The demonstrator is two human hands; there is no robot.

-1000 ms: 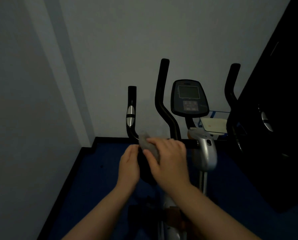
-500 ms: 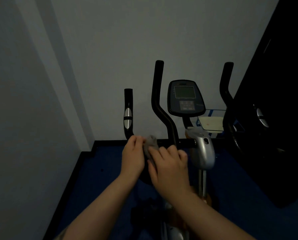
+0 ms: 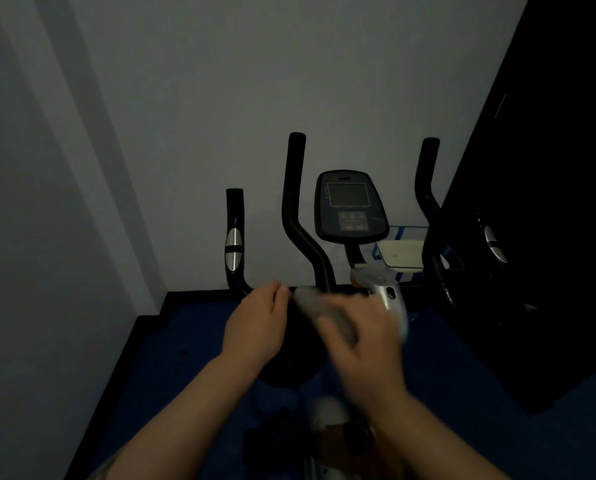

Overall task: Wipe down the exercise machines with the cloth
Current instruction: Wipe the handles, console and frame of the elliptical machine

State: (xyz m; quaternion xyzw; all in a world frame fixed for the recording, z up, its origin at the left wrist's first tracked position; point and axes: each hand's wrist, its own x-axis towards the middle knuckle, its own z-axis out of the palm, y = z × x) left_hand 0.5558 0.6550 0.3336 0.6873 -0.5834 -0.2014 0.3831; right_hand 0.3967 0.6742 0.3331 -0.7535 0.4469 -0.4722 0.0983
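Observation:
An exercise bike stands in front of me in a dim room, with a black saddle [image 3: 289, 370] nearest me. My left hand [image 3: 255, 329] curls over the saddle's left side. My right hand [image 3: 362, 348], blurred by motion, holds a grey cloth [image 3: 319, 306] against the saddle's top right. Beyond the hands are the dark console [image 3: 350, 206], a short left handlebar [image 3: 234, 237] with a silver sensor, and two tall black grips [image 3: 294, 202] [image 3: 427, 202]. The silver frame post [image 3: 388, 292] shows just behind my right hand.
A grey wall runs close on the left and behind the bike. A tall black cabinet [image 3: 549, 237] fills the right side. The floor [image 3: 171, 368] is blue with a black skirting. A pale box [image 3: 402, 254] sits behind the bike near the wall.
My right hand has swept the cloth to the right and toward me across the saddle and is now blurred. My left hand stays at the saddle's left side.

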